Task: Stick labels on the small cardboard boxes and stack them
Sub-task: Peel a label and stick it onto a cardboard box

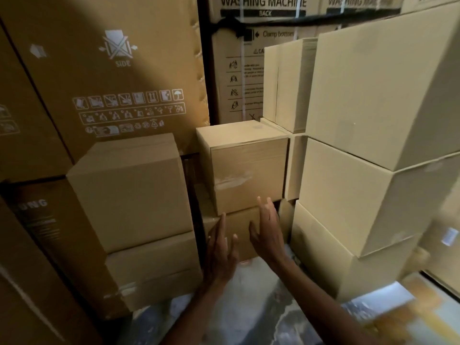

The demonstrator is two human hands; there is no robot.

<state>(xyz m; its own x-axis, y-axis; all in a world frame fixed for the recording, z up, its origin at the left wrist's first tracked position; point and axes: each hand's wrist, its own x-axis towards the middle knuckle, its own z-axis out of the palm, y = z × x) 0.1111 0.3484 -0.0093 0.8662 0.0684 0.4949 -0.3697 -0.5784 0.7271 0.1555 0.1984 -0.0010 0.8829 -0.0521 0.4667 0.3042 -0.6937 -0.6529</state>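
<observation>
Head view: left hand (pixel 220 247) and right hand (pixel 267 232), both grips spread, empty, at lower box (pixel 239 227). Top box (pixel 245 165) at 12 o'clock, right hand nearer.

Plain tan small box (pixel 249 168) at centre, marked with a pale whitish scuffed streak across its front. Plain tan box (pixel 129 192) at 9 o'clock, unprinted; beneath it another tan box (pixel 154 272) with a whitish tape smear. Pale tan stacked boxes (pixel 373 135) at 3 o'clock, unpatterned. Darker brown tall carton (pixel 112 78) at 11 o'clock, printed with white handling icons and white lettering "SIDE". Tan washing machine carton (pixel 251 33) at 12 o'clock, printed in black text and black pictograms, crossed by white straps. Mottled grey-white floor (pixel 249 307) at 6 o'clock.
</observation>
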